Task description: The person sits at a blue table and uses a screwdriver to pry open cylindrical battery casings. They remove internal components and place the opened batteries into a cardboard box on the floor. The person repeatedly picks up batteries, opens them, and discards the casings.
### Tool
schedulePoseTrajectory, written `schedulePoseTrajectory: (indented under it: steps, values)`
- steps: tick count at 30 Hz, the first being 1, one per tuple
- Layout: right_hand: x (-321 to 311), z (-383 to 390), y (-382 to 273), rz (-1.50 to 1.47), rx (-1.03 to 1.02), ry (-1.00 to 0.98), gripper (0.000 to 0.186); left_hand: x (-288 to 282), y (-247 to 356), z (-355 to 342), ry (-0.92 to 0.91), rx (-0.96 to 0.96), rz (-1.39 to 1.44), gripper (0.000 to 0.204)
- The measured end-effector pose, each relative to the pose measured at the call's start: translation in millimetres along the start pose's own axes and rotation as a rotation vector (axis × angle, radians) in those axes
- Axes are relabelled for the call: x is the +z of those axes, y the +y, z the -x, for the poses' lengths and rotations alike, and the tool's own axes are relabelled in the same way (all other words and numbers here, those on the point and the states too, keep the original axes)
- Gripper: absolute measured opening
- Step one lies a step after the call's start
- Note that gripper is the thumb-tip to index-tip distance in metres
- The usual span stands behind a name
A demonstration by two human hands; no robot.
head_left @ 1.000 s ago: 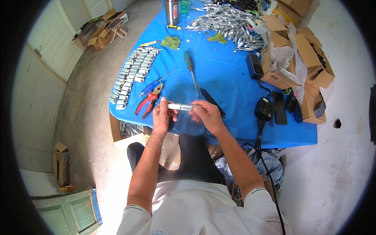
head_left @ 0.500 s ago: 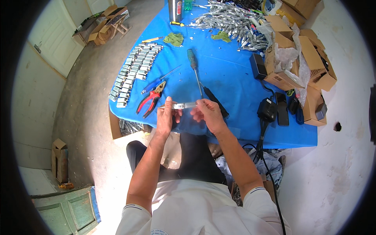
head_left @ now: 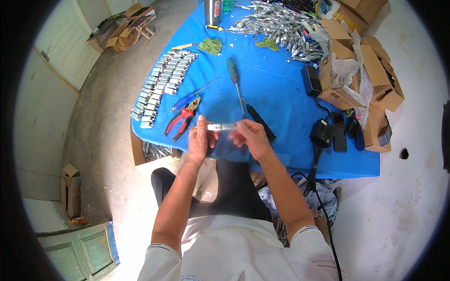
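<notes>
Over the table's near edge, a slim clear-and-silver stick point(head_left: 221, 127) lies level between my two hands; its exact kind cannot be made out. My left hand point(head_left: 198, 143) pinches its left end, thumb on top. At the other end, my right hand point(head_left: 253, 139) grips it between thumb and fingers, hiding the tip. Pliers point(head_left: 181, 122) with red-and-black handles rest just beyond my left hand. Beside them lies a blue-handled screwdriver point(head_left: 184, 101). A green-handled screwdriver point(head_left: 233, 72) points toward my right hand, and a black rod-like tool point(head_left: 259, 121) lies partly behind that hand.
Rows of small metallic blocks point(head_left: 159, 84) line the left of the blue-covered table point(head_left: 286, 107). A heap of slim silvery sticks point(head_left: 286, 30) covers the far side. Open cardboard boxes point(head_left: 340, 84), a black adapter point(head_left: 321, 133) with cables and a dark phone point(head_left: 339, 132) stand at right.
The whole view has shifted very slightly. Both hands keep the same grip on the stick, with barely any movement.
</notes>
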State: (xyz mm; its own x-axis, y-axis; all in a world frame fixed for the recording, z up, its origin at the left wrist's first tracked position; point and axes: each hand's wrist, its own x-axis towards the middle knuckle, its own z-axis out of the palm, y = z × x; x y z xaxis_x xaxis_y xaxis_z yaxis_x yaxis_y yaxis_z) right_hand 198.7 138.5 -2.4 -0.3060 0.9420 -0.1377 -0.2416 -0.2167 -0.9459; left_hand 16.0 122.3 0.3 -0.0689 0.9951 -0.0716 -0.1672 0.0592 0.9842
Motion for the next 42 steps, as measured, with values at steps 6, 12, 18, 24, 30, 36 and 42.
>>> schedulePoseTrajectory:
  steps: [6,12,18,24,30,36,42]
  values:
    - [2.0,2.8,-5.4,-0.039,-0.008,0.007,0.022,0.9,-0.9,0.3,0.008,0.013,-0.034,0.067]
    - [-0.6,2.2,-7.6,-0.052,0.053,0.005,0.02,2.8,-0.9,2.1,0.05,-0.033,-0.06,0.063]
    - [0.1,0.3,-6.4,-0.051,0.085,0.026,0.016,5.4,1.1,5.6,0.075,-0.086,-0.044,0.058]
    - [2.6,0.6,-7.1,-0.041,0.084,0.052,0.015,7.3,-1.5,6.0,0.091,-0.05,-0.015,0.056]
    - [2.9,2.5,-5.4,-0.105,0.054,0.055,0.017,3.1,-3.7,3.6,0.075,-0.082,-0.043,0.061]
    - [-1.2,4.7,-4.5,-0.145,0.002,-0.012,0.022,5.0,1.1,6.1,0.056,-0.047,-0.06,0.062]
    - [-7.0,4.5,0.0,-0.13,-0.006,-0.052,0.023,2.3,-4.1,5.0,0.057,-0.075,-0.053,0.061]
